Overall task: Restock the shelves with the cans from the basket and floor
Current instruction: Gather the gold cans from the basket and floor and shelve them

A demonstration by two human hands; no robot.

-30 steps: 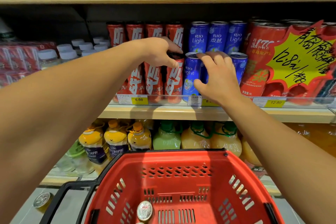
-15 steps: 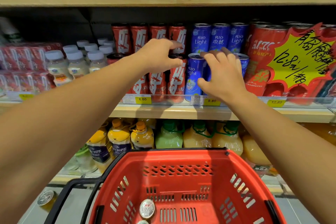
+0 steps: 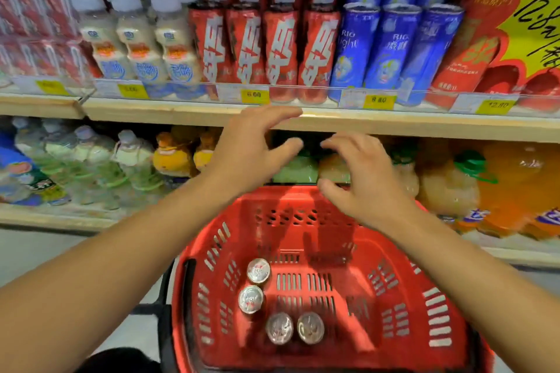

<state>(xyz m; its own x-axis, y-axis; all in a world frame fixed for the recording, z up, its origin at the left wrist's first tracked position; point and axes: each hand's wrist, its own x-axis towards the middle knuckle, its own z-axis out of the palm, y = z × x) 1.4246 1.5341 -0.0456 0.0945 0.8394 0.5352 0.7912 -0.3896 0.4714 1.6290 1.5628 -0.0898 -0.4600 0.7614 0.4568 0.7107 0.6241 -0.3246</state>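
Note:
A red plastic basket (image 3: 430,306) stands below me with several upright cans (image 3: 258,270) in its left part, only their silver tops showing. Red cans (image 3: 280,48) and blue Rio Light cans (image 3: 385,48) fill the wooden shelf (image 3: 394,126) above, stacked two high. My left hand (image 3: 245,148) hovers over the basket's far rim, fingers spread and empty. Beside it my right hand (image 3: 360,179) is also empty, fingers loosely spread. Both hands are in front of the shelf's edge, apart from the cans.
White-capped milk drink bottles (image 3: 136,39) stand left of the red cans. Large red cans with a yellow price sign (image 3: 527,12) are at the right. Juice bottles (image 3: 454,188) fill the lower shelf behind the basket. Grey floor (image 3: 36,251) lies at the left.
Both hands have let go of the cans on the shelf and dropped down toward the basket. The view has tilted down, showing more of the basket's inside.

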